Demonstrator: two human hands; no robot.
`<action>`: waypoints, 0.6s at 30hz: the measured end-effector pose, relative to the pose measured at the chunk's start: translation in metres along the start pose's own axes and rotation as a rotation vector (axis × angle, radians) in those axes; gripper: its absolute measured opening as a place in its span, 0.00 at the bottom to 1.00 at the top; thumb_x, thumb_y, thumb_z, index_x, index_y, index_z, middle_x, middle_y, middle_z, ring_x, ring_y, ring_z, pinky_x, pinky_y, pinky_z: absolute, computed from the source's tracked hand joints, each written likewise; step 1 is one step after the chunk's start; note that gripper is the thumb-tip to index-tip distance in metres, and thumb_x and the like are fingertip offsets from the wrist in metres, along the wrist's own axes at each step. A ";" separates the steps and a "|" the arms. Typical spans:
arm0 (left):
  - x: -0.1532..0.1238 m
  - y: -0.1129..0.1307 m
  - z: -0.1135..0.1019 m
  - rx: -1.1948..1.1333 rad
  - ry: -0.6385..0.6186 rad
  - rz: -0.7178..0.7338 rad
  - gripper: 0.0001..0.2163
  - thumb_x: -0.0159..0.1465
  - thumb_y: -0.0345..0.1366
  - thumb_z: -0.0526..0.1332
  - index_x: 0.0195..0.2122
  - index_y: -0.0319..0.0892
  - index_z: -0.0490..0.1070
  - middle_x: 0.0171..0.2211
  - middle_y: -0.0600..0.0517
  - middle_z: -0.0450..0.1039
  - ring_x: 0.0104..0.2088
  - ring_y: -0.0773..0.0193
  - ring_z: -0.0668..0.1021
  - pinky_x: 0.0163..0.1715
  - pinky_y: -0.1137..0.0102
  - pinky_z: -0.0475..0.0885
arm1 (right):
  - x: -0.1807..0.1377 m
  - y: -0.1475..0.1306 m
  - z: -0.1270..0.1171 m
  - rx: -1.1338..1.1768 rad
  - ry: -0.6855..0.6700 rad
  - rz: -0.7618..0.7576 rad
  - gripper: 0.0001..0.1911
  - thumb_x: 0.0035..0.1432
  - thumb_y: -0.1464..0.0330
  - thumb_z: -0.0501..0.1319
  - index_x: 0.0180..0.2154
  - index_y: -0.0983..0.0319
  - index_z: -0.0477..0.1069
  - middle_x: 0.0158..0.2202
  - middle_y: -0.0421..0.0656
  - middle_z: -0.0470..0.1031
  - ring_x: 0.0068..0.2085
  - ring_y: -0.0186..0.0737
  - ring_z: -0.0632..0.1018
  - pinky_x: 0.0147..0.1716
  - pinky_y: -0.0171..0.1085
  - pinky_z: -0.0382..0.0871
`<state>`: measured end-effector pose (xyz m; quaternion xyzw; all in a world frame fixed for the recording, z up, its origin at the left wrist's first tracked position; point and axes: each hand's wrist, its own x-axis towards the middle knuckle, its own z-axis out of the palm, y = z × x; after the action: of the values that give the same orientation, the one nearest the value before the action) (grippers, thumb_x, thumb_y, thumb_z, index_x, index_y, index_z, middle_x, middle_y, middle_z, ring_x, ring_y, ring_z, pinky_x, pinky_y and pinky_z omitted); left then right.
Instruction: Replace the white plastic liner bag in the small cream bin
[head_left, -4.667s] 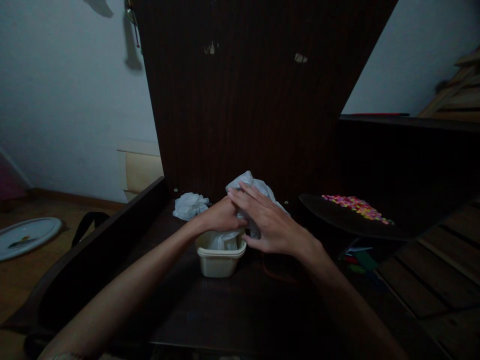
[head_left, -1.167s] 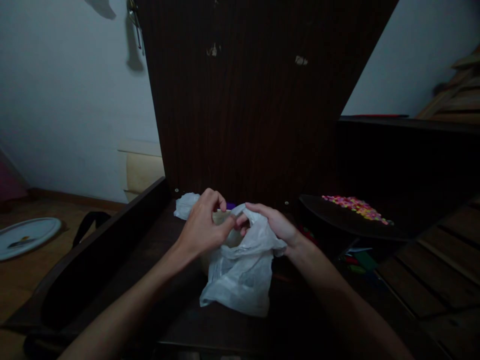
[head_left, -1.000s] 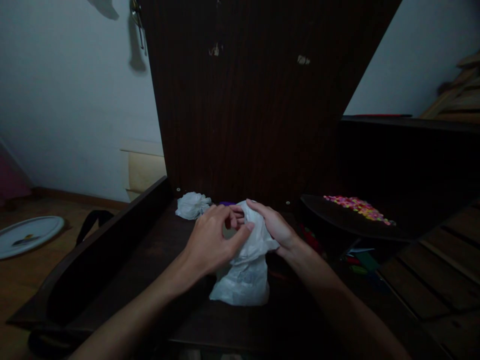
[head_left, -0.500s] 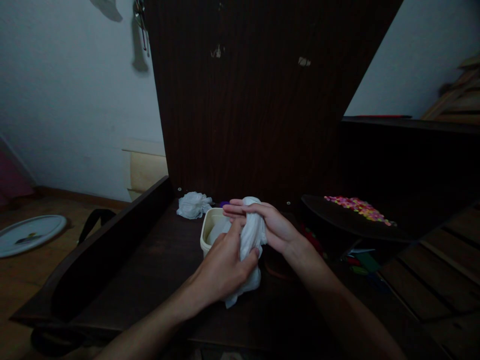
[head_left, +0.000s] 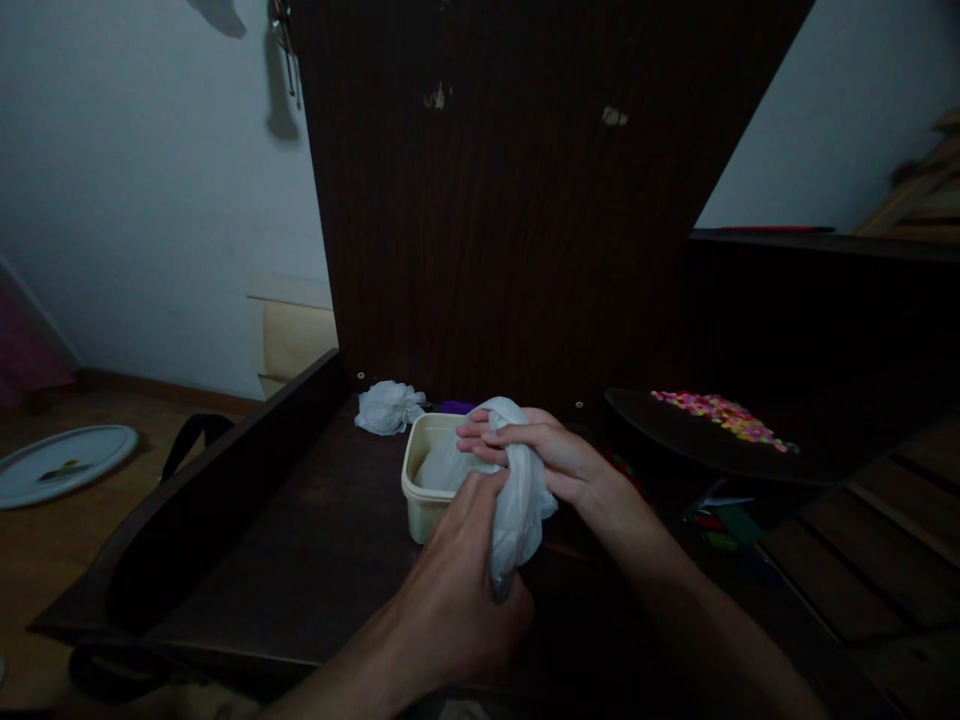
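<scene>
A white plastic bag (head_left: pixel 517 495) is gathered into a tight bunch between both hands, just right of a small cream tub (head_left: pixel 422 487) on the dark wooden surface (head_left: pixel 322 560). My left hand (head_left: pixel 457 590) is closed around the bag's lower end, near the front edge. My right hand (head_left: pixel 536 455) wraps over the bag's top, fingers pointing left over the tub's rim. Something white and crumpled lies inside the tub.
Another crumpled white bag (head_left: pixel 388 407) lies at the back by the upright dark panel (head_left: pixel 510 200). A dark tray with small coloured bits (head_left: pixel 712 415) sits to the right. A white plate (head_left: pixel 64 470) lies on the floor at left. A raised dark ledge (head_left: pixel 225 470) borders the left side.
The bag, spread open a second ago, is now squeezed into a narrow bunch. My left hand slid down it toward me; the right hand stayed at its top.
</scene>
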<state>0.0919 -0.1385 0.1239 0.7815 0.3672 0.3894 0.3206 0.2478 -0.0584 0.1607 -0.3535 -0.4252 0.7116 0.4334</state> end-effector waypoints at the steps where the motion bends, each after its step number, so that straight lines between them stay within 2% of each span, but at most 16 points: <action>1: -0.003 0.000 0.002 -0.030 0.029 -0.003 0.29 0.52 0.25 0.64 0.57 0.44 0.64 0.52 0.44 0.70 0.53 0.50 0.74 0.54 0.58 0.70 | -0.002 0.001 0.002 0.024 -0.010 -0.018 0.13 0.45 0.78 0.69 0.36 0.64 0.78 0.40 0.48 0.83 0.44 0.45 0.84 0.54 0.41 0.75; 4: -0.014 -0.004 0.012 -0.148 0.161 -0.039 0.22 0.58 0.35 0.67 0.53 0.45 0.65 0.53 0.45 0.68 0.53 0.51 0.73 0.54 0.58 0.69 | -0.009 0.003 0.010 0.084 -0.037 -0.058 0.14 0.45 0.81 0.67 0.37 0.65 0.77 0.44 0.49 0.83 0.48 0.44 0.83 0.57 0.40 0.73; 6: -0.020 -0.011 0.022 -0.294 0.267 -0.099 0.18 0.62 0.41 0.65 0.51 0.46 0.65 0.51 0.45 0.69 0.51 0.53 0.75 0.51 0.59 0.71 | -0.013 0.005 0.014 0.110 -0.055 -0.053 0.15 0.46 0.81 0.66 0.38 0.65 0.76 0.44 0.48 0.83 0.46 0.42 0.83 0.54 0.38 0.75; 8: -0.024 -0.017 0.032 -0.511 0.330 -0.228 0.17 0.64 0.46 0.63 0.50 0.46 0.62 0.46 0.46 0.72 0.43 0.56 0.78 0.42 0.63 0.74 | -0.016 0.007 0.016 0.121 -0.084 -0.030 0.15 0.48 0.80 0.66 0.40 0.65 0.75 0.43 0.48 0.82 0.41 0.41 0.84 0.48 0.38 0.79; 10: -0.024 -0.020 0.039 -0.723 0.353 -0.359 0.21 0.62 0.51 0.64 0.48 0.46 0.60 0.43 0.48 0.74 0.37 0.58 0.79 0.35 0.66 0.74 | -0.017 0.009 0.017 0.126 -0.110 -0.003 0.16 0.49 0.78 0.65 0.41 0.64 0.73 0.42 0.46 0.82 0.37 0.40 0.84 0.39 0.37 0.81; 12: -0.022 -0.018 0.042 -0.872 0.356 -0.425 0.26 0.58 0.55 0.67 0.48 0.46 0.62 0.43 0.47 0.75 0.37 0.57 0.80 0.35 0.66 0.74 | -0.017 0.012 0.017 0.144 -0.117 -0.004 0.17 0.49 0.78 0.64 0.42 0.63 0.71 0.43 0.46 0.81 0.34 0.40 0.84 0.31 0.36 0.81; 15: -0.017 -0.011 0.039 -1.023 0.307 -0.474 0.31 0.54 0.57 0.70 0.52 0.44 0.67 0.47 0.45 0.77 0.45 0.53 0.79 0.44 0.64 0.74 | -0.013 0.016 0.017 0.145 -0.102 -0.020 0.19 0.48 0.77 0.64 0.44 0.63 0.68 0.43 0.46 0.82 0.28 0.38 0.82 0.24 0.34 0.79; 18: -0.014 -0.006 0.037 -1.090 0.158 -0.531 0.31 0.53 0.58 0.70 0.49 0.39 0.73 0.40 0.46 0.78 0.39 0.56 0.79 0.39 0.67 0.72 | -0.011 0.018 0.018 0.090 -0.095 -0.031 0.19 0.48 0.77 0.65 0.44 0.63 0.68 0.40 0.45 0.82 0.24 0.36 0.81 0.22 0.32 0.77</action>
<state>0.1152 -0.1551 0.0954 0.3554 0.3198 0.4848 0.7324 0.2307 -0.0786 0.1527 -0.2929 -0.4184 0.7392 0.4390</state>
